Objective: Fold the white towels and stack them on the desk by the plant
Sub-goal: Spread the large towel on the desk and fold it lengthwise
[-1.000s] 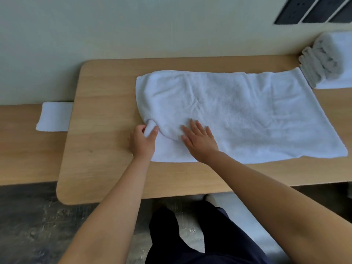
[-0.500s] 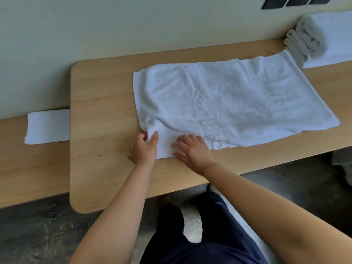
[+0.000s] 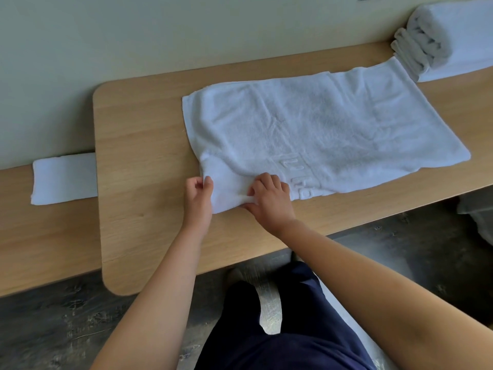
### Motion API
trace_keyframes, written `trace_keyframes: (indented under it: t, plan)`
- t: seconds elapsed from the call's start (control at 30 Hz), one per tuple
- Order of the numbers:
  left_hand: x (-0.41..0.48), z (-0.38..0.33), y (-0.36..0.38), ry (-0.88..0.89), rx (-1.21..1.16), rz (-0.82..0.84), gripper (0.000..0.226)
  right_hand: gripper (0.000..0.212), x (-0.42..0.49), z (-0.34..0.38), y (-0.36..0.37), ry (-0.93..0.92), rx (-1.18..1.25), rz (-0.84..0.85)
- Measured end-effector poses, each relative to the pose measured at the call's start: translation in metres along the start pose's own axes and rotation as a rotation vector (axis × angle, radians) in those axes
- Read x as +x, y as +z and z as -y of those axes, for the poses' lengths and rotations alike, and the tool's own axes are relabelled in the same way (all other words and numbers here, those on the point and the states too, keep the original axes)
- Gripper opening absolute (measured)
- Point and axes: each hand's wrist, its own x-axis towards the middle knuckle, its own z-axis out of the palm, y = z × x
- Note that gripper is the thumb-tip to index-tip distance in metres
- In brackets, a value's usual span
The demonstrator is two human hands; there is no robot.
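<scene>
- Folded towel (image 3: 64, 178): lies far left on the lower desk (image 3: 40, 236), out of the way.
- Left hand (image 3: 198, 194): pinches the spread towel's (image 3: 320, 124) near-left corner, fingers curled, probably to square it.
- Right hand (image 3: 269, 201): just beside, fingers curled round a ridge of the near edge, seemingly to tug out slack.
- Spread towel: lies flat on the upper desk (image 3: 138, 156), awaiting further folds.
- Stack of folded towels (image 3: 437, 41): sits far right, touching the spread towel's far corner.

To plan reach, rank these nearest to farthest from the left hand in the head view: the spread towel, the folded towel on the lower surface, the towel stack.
1. spread towel: its near-left corner is pinched by the left hand.
2. folded towel: to the left, on the lower surface.
3. towel stack: far right, by the wall.
</scene>
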Motion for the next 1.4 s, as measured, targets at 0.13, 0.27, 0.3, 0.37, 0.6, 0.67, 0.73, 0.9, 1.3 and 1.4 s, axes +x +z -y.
trace_keyframes:
  t: [0.13, 0.27, 0.3, 0.37, 0.6, 0.67, 0.73, 0.9, 1.3, 1.4]
  plan:
    - [-0.004, -0.003, 0.004, -0.052, 0.004, 0.070, 0.027, 0.017, -0.021, 0.003, 0.007, -0.109, 0.064, -0.042]
    - [-0.002, -0.003, 0.000, -0.072, 0.042, 0.117, 0.047, 0.028, -0.029, 0.003, 0.009, -0.132, 0.032, -0.052]
    - [0.001, -0.002, -0.003, -0.096, 0.040, 0.140, 0.049, 0.042, -0.028, 0.001, 0.008, -0.073, 0.006, -0.059]
    - [0.007, -0.002, -0.010, -0.152, 0.056, 0.192, 0.050, 0.057, -0.026, -0.007, 0.003, 0.038, -0.055, -0.078]
    - [0.011, -0.011, -0.004, -0.183, 0.045, 0.223, 0.021, 0.043, -0.019, -0.015, -0.008, 0.026, -0.008, -0.066]
    - [0.011, -0.012, -0.001, -0.168, 0.063, 0.220, 0.020, 0.036, -0.022, -0.024, -0.006, -0.067, 0.008, -0.015]
    - [0.013, -0.013, -0.006, -0.180, 0.097, 0.258, 0.025, 0.028, -0.025, -0.036, -0.009, -0.114, 0.008, 0.006]
    - [0.019, -0.012, -0.022, -0.189, 0.206, 0.330, 0.033, 0.051, -0.020, -0.072, -0.027, 0.256, -0.111, 0.085]
    - [0.000, 0.000, 0.017, 0.027, 0.565, -0.070, 0.042, 0.060, -0.003, -0.101, -0.035, 0.301, -0.192, 0.291]
    - [0.003, 0.002, 0.011, 0.034, 0.601, -0.018, 0.046, 0.060, 0.003, -0.107, -0.039, 0.374, -0.184, 0.292]
